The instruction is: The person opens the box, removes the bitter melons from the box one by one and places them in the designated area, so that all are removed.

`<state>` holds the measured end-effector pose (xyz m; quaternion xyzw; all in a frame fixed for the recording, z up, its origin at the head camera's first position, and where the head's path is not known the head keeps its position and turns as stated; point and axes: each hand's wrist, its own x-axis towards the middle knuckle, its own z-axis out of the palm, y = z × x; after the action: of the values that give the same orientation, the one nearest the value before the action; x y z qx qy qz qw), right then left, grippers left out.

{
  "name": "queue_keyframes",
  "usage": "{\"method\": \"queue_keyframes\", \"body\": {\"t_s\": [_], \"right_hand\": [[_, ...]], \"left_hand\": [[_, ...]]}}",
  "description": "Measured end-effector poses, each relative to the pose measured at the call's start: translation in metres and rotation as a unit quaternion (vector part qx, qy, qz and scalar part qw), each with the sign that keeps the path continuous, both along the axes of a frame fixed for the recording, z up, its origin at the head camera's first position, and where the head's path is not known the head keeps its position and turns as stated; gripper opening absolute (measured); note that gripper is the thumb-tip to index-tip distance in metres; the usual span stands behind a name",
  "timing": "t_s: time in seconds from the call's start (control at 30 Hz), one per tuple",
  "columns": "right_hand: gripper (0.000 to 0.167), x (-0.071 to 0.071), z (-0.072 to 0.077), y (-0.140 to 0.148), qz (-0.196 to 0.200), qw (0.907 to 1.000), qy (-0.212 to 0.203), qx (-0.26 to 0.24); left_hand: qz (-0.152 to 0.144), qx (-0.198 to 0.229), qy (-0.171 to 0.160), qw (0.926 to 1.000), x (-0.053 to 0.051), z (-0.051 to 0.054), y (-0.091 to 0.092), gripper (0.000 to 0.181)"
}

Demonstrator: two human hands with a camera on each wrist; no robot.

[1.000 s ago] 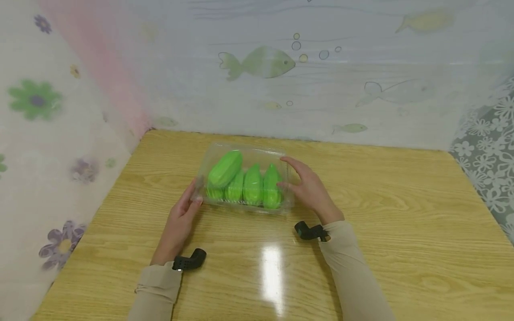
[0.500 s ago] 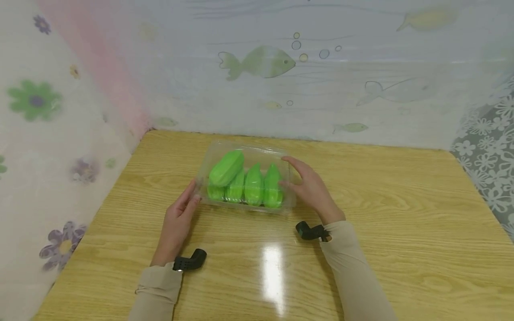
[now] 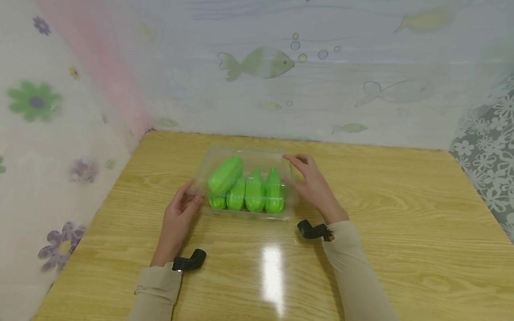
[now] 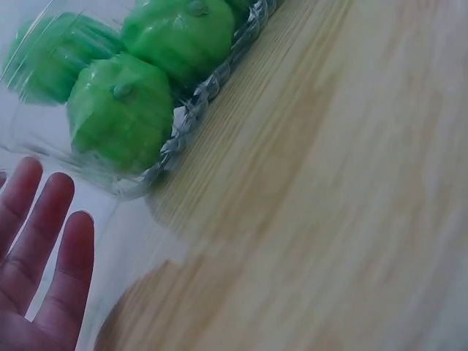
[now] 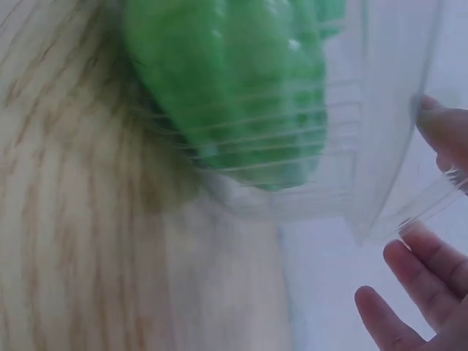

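Observation:
A clear plastic box (image 3: 241, 216) sits at the middle of the table, holding several green, ribbed, oval fruit-like pieces (image 3: 254, 191). One green piece (image 3: 225, 174) lies slanted across the others at the left. At the box's left corner, my left hand (image 3: 176, 220) has its thumb and forefinger on the plastic edge; its other fingers (image 4: 50, 227) extend in the left wrist view. My right hand (image 3: 315, 185) grips the right rim, a fingertip at the far corner. In the right wrist view its thumb (image 5: 442, 131) meets the rim and the lower fingers stand away.
The wooden table (image 3: 401, 223) ends at a wall covering (image 3: 321, 93) printed with fish. A flowered sheet (image 3: 80, 133) hangs at the left, and a grey cloth with white flowers (image 3: 490, 156) at the right. A black wrist camera (image 3: 311, 229) sits on my right sleeve.
The box and its green pieces have shifted slightly toward me. My right hand has moved a little right, its fingers bending more at the far corner. My left hand has barely moved.

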<state>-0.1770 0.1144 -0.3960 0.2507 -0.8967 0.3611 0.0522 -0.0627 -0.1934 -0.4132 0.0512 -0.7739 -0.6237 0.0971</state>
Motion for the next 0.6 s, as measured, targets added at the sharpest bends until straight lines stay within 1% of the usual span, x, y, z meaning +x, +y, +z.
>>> {"method": "queue_keyframes", "body": {"t_s": [0.13, 0.3, 0.4, 0.5, 0.6], "right_hand": [[0.055, 0.002, 0.005, 0.001, -0.007, 1.0, 0.001, 0.0], [0.051, 0.004, 0.01, 0.005, 0.006, 1.0, 0.004, 0.002], [0.048, 0.004, 0.011, 0.005, 0.018, 0.9998, 0.006, 0.007], [0.047, 0.004, 0.012, 0.006, 0.03, 0.9995, -0.004, 0.005], [0.046, 0.004, 0.014, 0.007, 0.036, 0.9992, -0.017, -0.004]], "left_hand": [[0.007, 0.0, 0.006, 1.0, -0.003, -0.003, 0.0, 0.044], [0.006, 0.004, 0.004, 1.0, -0.01, -0.016, -0.006, 0.041], [0.009, 0.008, 0.001, 0.9999, -0.011, -0.022, -0.009, 0.039], [0.011, 0.019, -0.007, 0.9997, -0.009, -0.022, -0.009, 0.039], [0.007, 0.038, -0.012, 0.9992, -0.005, -0.015, -0.007, 0.041]]}}
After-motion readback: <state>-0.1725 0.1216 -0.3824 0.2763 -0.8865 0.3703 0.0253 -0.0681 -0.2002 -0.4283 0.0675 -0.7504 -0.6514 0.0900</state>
